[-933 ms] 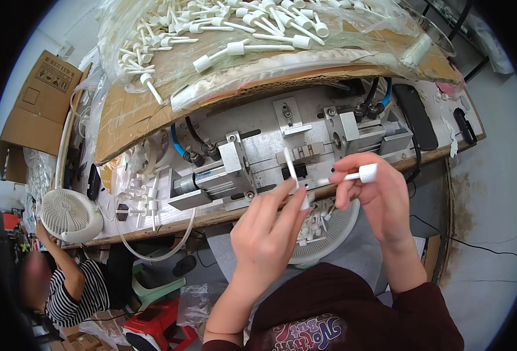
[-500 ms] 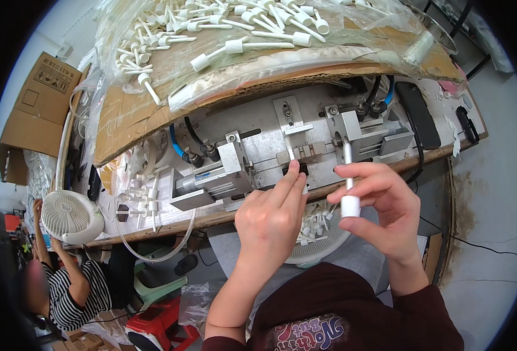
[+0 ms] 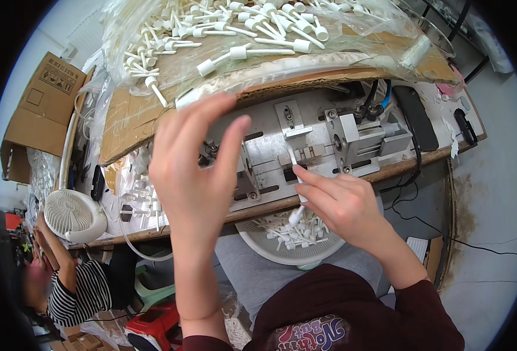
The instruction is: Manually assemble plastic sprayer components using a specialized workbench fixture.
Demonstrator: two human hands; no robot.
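My left hand (image 3: 191,167) is raised over the left end of the metal jig, fingers apart and slightly blurred, holding nothing. It covers much of the left clamp block. Between the two clamp blocks, my right hand (image 3: 349,205) pinches a white plastic stem (image 3: 293,157) whose far end lies at the jig's small middle holder (image 3: 308,153). Just under those fingers, a white cap (image 3: 296,216) shows above the basket; whether it joins the pinched stem I cannot tell. The right clamp block (image 3: 346,137) stands beyond my right hand.
White capped stems (image 3: 270,23) lie heaped on plastic-covered cardboard (image 3: 211,85) at the back. A round white basket (image 3: 258,244) at my lap holds several more. A fan (image 3: 74,216) stands left, near another person. A black phone (image 3: 416,117) lies right.
My left hand has left the middle holder and risen to the left. My right hand has come left and down to the holder, from where it held a white capped stem upright.
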